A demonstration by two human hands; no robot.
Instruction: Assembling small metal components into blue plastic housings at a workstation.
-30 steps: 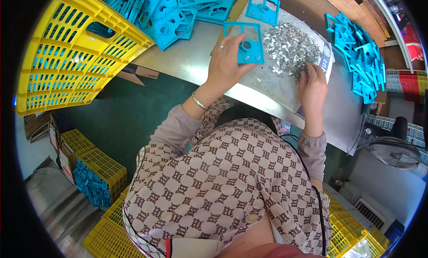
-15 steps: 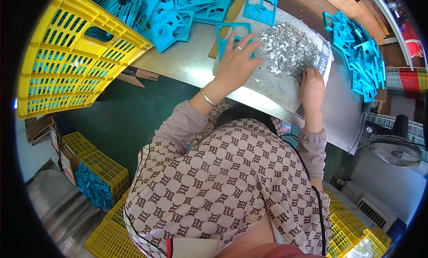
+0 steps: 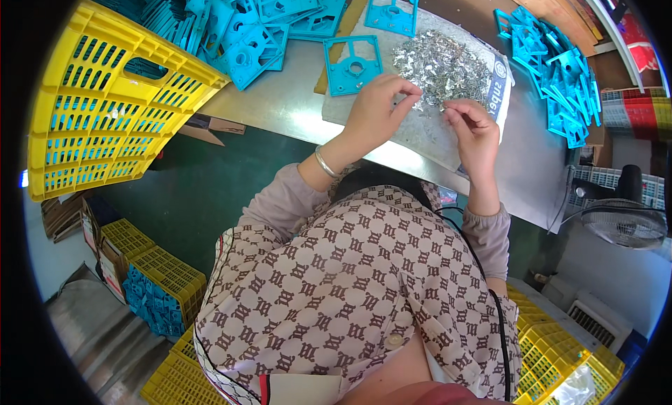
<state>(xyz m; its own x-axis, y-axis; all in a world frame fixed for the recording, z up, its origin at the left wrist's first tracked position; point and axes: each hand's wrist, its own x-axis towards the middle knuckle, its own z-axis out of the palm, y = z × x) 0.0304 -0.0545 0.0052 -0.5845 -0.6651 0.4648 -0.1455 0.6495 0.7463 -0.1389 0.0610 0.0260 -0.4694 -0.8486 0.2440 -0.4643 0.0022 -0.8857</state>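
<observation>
Grey worktable [image 3: 280,111] runs across the top half, dark green floor below it, person seated close in a patterned shirt. Left hand [image 3: 374,111], bracelet on the wrist, fingers curled with thumb and fingertips pinched together near 12 o'clock; something small seems to sit in the pinch, too tiny to tell. Right hand [image 3: 472,129] just at 3 o'clock of it, fingers bent, tips pinching a small metal piece [image 3: 444,109], barely visible. Both hands hover over a pale sack sheet [image 3: 427,136] spread on the table, close together but apart. Heap of small silvery metal parts [image 3: 441,66] lies on that sheet at 12 o'clock of the hands. One blue square plastic frame [image 3: 353,66] sits flat at 11 o'clock of the left hand, another [image 3: 392,10] farther at 12. Blue frames pile [image 3: 553,62] at 2 o'clock. Yellow slotted crate [image 3: 105,111] at 9–10 o'clock, tilted on the table edge, blue frames [image 3: 231,27] spilling beside it. Yellow floor crates [image 3: 161,293] at 7 o'clock hold blue parts; more yellow crates [image 3: 560,349] at 5 o'clock. Fan [image 3: 623,223] at 3 o'clock.
</observation>
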